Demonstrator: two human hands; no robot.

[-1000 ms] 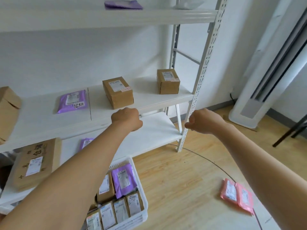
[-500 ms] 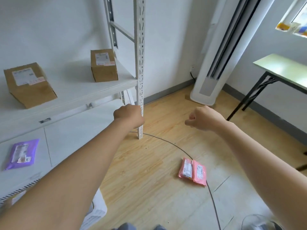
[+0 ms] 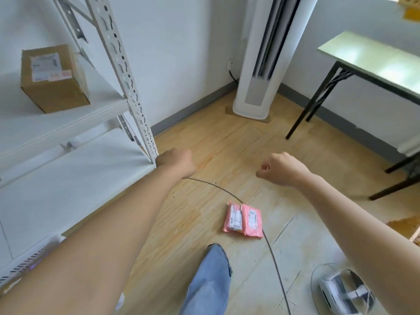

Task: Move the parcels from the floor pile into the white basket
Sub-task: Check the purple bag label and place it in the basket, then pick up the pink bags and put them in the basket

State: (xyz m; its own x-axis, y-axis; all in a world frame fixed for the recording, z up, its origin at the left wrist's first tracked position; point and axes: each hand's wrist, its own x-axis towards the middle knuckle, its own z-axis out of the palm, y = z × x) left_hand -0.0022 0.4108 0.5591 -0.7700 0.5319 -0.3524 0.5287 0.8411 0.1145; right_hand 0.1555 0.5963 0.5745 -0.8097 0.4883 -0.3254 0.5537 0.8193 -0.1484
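Two pink parcels (image 3: pixel 243 220) with white labels lie side by side on the wood floor, below and between my hands. My left hand (image 3: pixel 176 162) is a closed fist held out near the shelf post, holding nothing. My right hand (image 3: pixel 280 168) is loosely curled, also holding nothing, up and to the right of the parcels. Only a slatted corner of the white basket (image 3: pixel 27 264) shows at the lower left, mostly hidden behind my left forearm.
A white metal shelf rack (image 3: pixel 127 71) stands at left with a cardboard box (image 3: pixel 51 78) on it. A black cable (image 3: pixel 270 251) runs across the floor beside the parcels. A tall white air conditioner (image 3: pixel 261 64), a green-topped table (image 3: pixel 368 62) and a fan (image 3: pixel 341 289) stand around.
The view has swung right and down, away from the shelves and basket. The pink parcels now sit nearer the centre, and a leg in jeans has come into view at the bottom.
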